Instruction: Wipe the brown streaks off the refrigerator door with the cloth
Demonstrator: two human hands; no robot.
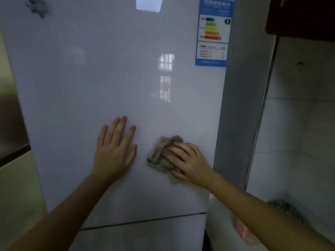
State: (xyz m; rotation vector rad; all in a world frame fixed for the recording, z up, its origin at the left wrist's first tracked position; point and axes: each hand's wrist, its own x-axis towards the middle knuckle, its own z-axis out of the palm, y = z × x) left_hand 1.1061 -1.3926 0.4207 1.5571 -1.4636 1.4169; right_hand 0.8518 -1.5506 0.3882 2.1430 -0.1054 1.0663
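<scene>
The white glossy refrigerator door (108, 78) fills most of the head view. My right hand (188, 162) presses a crumpled grey-brown cloth (161, 154) flat against the door's lower right part. My left hand (114, 149) rests flat on the door with fingers spread, a short way left of the cloth and holding nothing. No brown streaks show on the door around the cloth. A dark smudge (39, 7) sits at the door's top left corner.
A blue energy label (213, 31) is stuck at the door's upper right. A seam (145, 221) divides this door from the lower one. A tiled wall (299, 124) and a dark cabinet (304, 15) stand to the right; a pink item (242, 230) lies below my right forearm.
</scene>
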